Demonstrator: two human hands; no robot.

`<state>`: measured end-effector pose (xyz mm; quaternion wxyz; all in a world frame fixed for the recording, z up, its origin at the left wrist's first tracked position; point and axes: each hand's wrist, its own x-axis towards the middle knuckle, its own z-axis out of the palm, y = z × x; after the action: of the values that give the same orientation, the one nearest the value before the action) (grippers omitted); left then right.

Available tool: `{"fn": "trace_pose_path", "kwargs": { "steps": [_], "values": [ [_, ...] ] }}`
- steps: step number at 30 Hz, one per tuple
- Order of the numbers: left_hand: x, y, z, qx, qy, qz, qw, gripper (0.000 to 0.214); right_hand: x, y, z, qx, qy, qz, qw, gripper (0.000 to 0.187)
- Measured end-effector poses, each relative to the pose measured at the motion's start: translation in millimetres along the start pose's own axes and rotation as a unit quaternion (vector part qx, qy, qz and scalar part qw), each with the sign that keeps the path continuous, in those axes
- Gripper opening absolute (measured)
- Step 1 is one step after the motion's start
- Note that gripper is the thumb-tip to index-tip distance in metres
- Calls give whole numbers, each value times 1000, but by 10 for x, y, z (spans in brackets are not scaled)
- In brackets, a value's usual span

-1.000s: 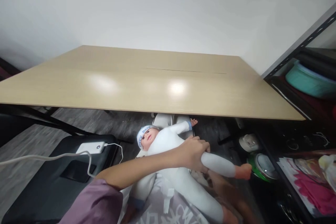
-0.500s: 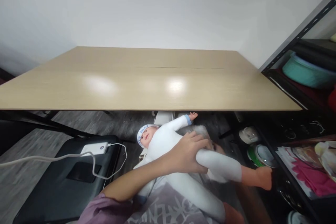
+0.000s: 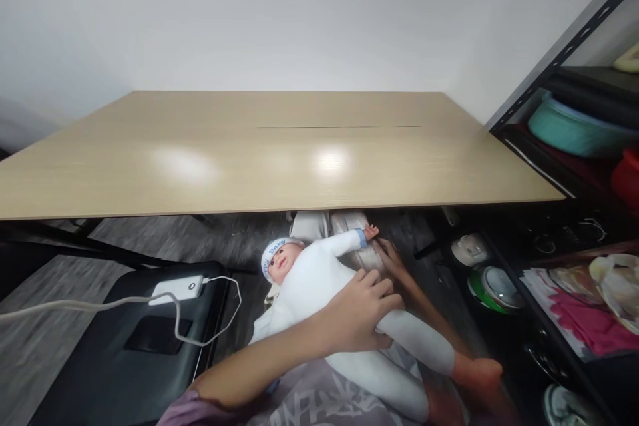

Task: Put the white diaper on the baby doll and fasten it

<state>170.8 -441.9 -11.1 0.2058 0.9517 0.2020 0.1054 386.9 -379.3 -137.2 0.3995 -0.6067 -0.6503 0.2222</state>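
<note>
A baby doll (image 3: 314, 279) in a white suit with blue cuffs and a printed cap lies on its back across my lap. My left hand (image 3: 367, 309) is closed around the top of the doll's leg. Beyond the doll, under the table's edge, my right hand (image 3: 392, 258) grips the side of a clear plastic-wrapped pack (image 3: 367, 258); its fingers are partly hidden. The doll's raised hand (image 3: 370, 232) is just in front of this pack. What the pack contains is unclear.
A wooden table (image 3: 279, 166) stands ahead. At left, a black stool (image 3: 100, 353) bears a white power bank (image 3: 180, 288) with a cable and a dark phone (image 3: 157, 335). Shelves at right hold a teal basin (image 3: 574, 126), pink cloth (image 3: 589, 323) and a green-rimmed container (image 3: 496, 289).
My right hand has moved the plastic-wrapped pack from beside the doll's leg forward, under the table edge. My left hand stays on the doll, whose raised leg has dropped slightly.
</note>
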Motion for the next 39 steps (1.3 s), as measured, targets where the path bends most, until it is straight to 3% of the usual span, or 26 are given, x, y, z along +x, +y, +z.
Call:
{"fn": "trace_pose_path", "kwargs": {
  "steps": [4,8,11,14,17,19,21,22,25,28,32,35,39],
  "values": [
    [3,-15,58,19,-7,19,1000,53,-209,95,-170,-18,54,-40,998,65],
    [-14,-16,82,42,-3,39,998,55,-204,-137,-164,-51,5,-196,979,91],
    [-52,69,-18,27,-3,33,999,52,12,-390,35,-106,-83,-295,946,82],
    [-218,187,-159,-17,20,-8,1000,54,268,-657,225,-152,-189,-287,927,70],
    [-679,189,-118,-36,132,-41,990,58,416,-911,276,-172,-260,-289,905,48],
    [-1152,99,75,-2,303,-69,951,49,430,-1050,241,-175,-271,-313,893,37],
    [-1652,-16,348,56,480,-155,862,44,386,-1153,174,-162,-255,-323,897,36],
    [-1869,-66,487,50,519,-218,825,46,348,-1192,134,-148,-245,-319,904,37],
    [-2240,-142,786,-27,483,-368,794,59,204,-1280,-3,-89,-201,-293,931,41],
    [-2158,-179,818,-113,442,-417,786,69,83,-1366,-188,-12,-141,-278,950,51],
    [-1710,-371,432,-132,440,-363,811,75,94,-1475,-545,7,-59,-249,967,64],
    [-1357,-600,-107,-116,413,-294,854,77,275,-1480,-837,-61,-14,-185,981,56],
    [-894,-952,-879,-100,304,-245,915,74,682,-1345,-1087,-169,19,-114,979,31]
  ]
}}
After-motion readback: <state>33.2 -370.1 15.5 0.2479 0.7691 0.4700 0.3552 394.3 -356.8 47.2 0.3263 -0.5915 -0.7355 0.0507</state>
